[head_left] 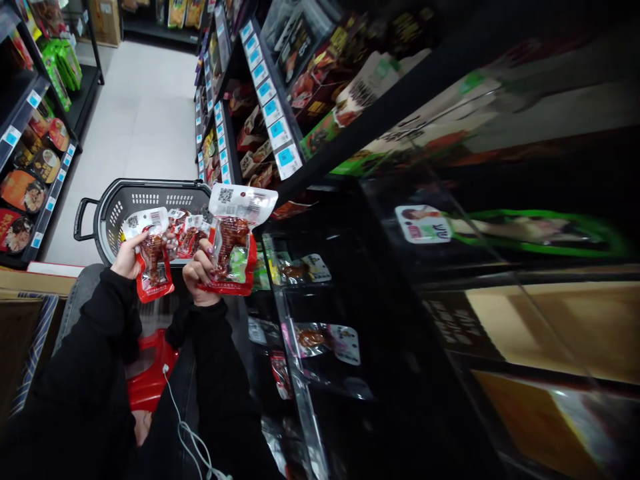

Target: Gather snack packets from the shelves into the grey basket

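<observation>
My left hand [129, 259] is closed on the edge of a vacuum-packed drumstick [154, 257] in a red and clear pouch with a white top. Another such pouch, a larger-looking packaged drumstick [231, 243], is gripped by my right hand [202, 267], its fingers wrapped round the lower left side. Both pouches are held upright, side by side, over the near rim of a grey shopping basket [117, 220]. Inside the basket lie several similar red pouches [186, 230], partly hidden behind the held ones.
Dark shelving [345, 280] with scattered packaged meats stands close on the right. Blue-and-white price labels [273, 110] line the shelf edges. Boxed foods fill a shelf [23, 190] at left, and a pale floor aisle [145, 100] runs ahead. A white cable [175, 407] hangs near my legs.
</observation>
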Available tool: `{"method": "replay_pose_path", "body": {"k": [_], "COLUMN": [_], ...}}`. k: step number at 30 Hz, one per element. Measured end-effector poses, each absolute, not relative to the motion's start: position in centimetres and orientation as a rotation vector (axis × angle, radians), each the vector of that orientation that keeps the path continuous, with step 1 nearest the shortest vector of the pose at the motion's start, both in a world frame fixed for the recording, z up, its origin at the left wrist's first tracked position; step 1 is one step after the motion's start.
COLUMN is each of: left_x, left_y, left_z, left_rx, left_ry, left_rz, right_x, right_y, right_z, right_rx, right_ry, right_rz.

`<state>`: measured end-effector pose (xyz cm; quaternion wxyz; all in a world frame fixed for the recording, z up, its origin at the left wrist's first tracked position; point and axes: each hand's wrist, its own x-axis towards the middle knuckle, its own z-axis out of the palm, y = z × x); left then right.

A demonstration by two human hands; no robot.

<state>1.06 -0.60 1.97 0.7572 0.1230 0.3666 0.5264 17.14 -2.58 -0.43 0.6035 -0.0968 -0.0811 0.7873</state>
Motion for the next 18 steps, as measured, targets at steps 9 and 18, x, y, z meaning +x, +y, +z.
{"method": "replay_pose_path", "body": {"k": [9,18], "left_x": [0.96,1.13], "left_y": [-0.36,-0.36], "left_z": [2.28,2.61], "left_rx": [0.221,0.245], "left_ry": [0.842,0.837], "left_rz": [1.202,1.207], "right_x": [17.02,17.09], "right_y": [-2.51,-2.44], "right_z": [-0.46,-0.24], "right_rx": [-0.386,-0.395], "right_ry": [-0.186,-0.152], "right_rz": [1.787,1.77]}}
